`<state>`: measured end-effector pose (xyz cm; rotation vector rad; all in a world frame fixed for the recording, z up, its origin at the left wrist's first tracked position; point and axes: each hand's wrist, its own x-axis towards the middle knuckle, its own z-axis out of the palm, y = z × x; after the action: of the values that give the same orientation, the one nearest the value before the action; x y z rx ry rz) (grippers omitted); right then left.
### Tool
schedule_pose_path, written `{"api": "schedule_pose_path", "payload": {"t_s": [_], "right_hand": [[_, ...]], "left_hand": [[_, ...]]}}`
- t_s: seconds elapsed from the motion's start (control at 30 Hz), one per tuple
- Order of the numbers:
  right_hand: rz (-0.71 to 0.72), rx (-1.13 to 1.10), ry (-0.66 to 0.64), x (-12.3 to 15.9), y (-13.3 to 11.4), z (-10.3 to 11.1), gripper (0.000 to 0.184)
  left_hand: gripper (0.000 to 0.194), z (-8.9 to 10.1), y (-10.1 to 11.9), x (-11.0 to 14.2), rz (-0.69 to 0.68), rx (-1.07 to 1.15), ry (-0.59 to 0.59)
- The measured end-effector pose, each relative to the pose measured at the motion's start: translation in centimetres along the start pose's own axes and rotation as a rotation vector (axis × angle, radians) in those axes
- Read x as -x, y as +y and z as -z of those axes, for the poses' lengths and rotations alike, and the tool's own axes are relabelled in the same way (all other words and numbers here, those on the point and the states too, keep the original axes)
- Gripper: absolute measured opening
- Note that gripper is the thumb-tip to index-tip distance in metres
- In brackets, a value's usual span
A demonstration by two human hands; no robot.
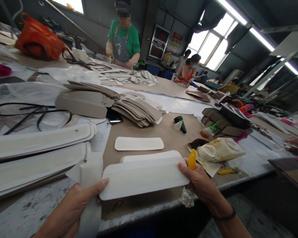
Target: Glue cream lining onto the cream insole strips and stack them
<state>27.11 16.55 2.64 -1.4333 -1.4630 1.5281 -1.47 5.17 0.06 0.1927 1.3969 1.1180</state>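
Both hands (80, 200) (200, 180) hold a white panel (144, 180) by its ends.

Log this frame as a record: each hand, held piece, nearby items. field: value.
left hand: thumb on the left end of the white panel
right hand: grips the panel's right end, plus a yellow-handled brush
beyond panel: smaller white strip, lying flat
right side: stained container, second yellow-handled brush
left side: long pale strips, stacked

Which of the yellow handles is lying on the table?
The brush beside the stained container; the other yellow handle is in your right hand.
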Motion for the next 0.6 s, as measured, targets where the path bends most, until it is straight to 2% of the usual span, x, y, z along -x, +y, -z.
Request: {"api": "schedule_pose_path", "payload": {"t_s": [0.1,0.17,0.3,0.43,0.5,0.6], "right_hand": [[-0.047,-0.136,-0.004,-0.1,0.0,-0.4,0.046],[-0.057,-0.138,-0.001,-0.3,0.2,-0.4,0.047],[-0.026,-0.002,-0.004,-1.6,-0.2,0.0,0.049],[0.051,0.120,0.014,-4.7,-2.5,0.4,0.054],[0.095,0.226,0.079,-6.7,-3.8,0.9,0.055],[0.189,0.540,0.277,-9.0,-4.9,2.0,0.053]], "left_hand": [[0.071,0.0,0.3,0.0,0.094,0.128,-0.084],[0.066,0.3,0.3,-0.2,0.095,0.098,-0.091],[0.055,0.6,1.1,-1.0,0.020,-0.037,-0.066],[0.045,-0.7,4.0,-2.2,-0.102,-0.171,0.003],[0.040,-1.7,5.8,-3.0,-0.194,-0.281,0.040],[0.038,-2.1,7.6,-4.5,-0.315,-0.491,0.131]]}}
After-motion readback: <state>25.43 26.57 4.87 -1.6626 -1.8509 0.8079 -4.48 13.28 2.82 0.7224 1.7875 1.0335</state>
